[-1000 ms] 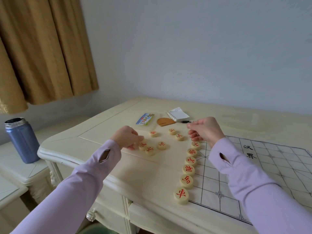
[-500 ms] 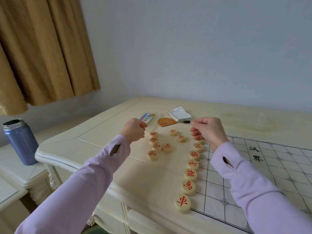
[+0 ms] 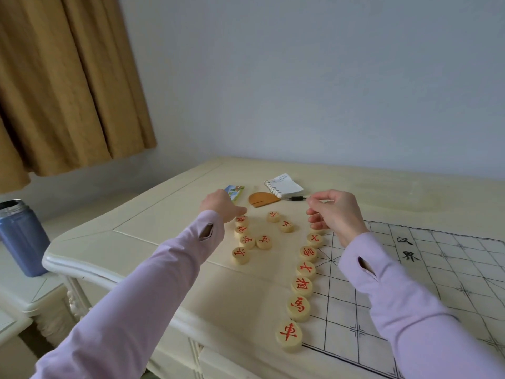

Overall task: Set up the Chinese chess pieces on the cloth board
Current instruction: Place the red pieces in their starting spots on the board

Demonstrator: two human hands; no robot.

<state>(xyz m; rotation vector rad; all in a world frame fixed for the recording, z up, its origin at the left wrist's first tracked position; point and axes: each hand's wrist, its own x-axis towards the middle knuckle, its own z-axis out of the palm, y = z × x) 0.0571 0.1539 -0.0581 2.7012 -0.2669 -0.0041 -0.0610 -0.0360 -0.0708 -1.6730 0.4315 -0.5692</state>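
Observation:
The cloth board [image 3: 338,305] lies on the right half of the cream table [image 3: 164,242]. Several red-lettered wooden pieces stand in a row [image 3: 302,286] along its left edge, and the farthest one is partly hidden under my right hand [image 3: 333,214]. That hand hovers above the row's far end with curled fingers, thumb and forefinger tips together, and nothing visible in it. Several loose pieces [image 3: 246,240] lie left of the board. My left hand [image 3: 221,205], fingers curled, has its fingertips at the farthest loose piece [image 3: 241,220]; whether it pinches that piece does not show.
Beyond the loose pieces lie a spiral notebook [image 3: 284,184], a black pen [image 3: 296,198], a brown fan-shaped object [image 3: 262,199] and a colourful card [image 3: 235,190]. A blue flask [image 3: 23,239] stands on a lower side table at the left. The table's rounded front edge is near.
My left hand left the near loose pieces, rose as a fist, then came down on the farthest loose piece. My right hand has stayed in place.

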